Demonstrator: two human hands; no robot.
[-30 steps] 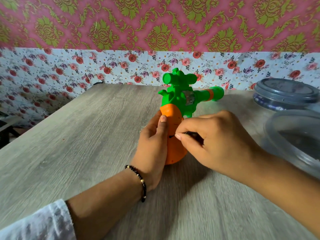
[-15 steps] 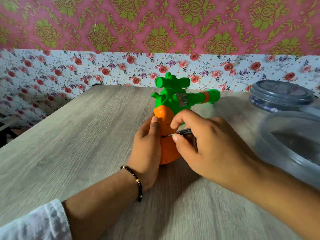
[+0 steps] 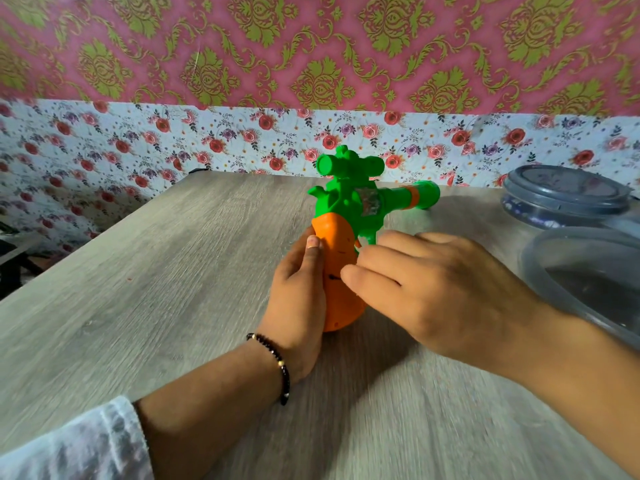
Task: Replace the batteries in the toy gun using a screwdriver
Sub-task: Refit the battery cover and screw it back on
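Orange-green toy gun, between left hand, right hand

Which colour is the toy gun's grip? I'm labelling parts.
Orange, under a green top; toy gun's grip, head view.

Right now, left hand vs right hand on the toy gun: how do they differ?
The left hand grips the toy gun's orange handle from the side, thumb up; the right hand lies over its front, back upward. The left wrist wears a beaded bracelet; the right wrist is bare. Both touch the handle.
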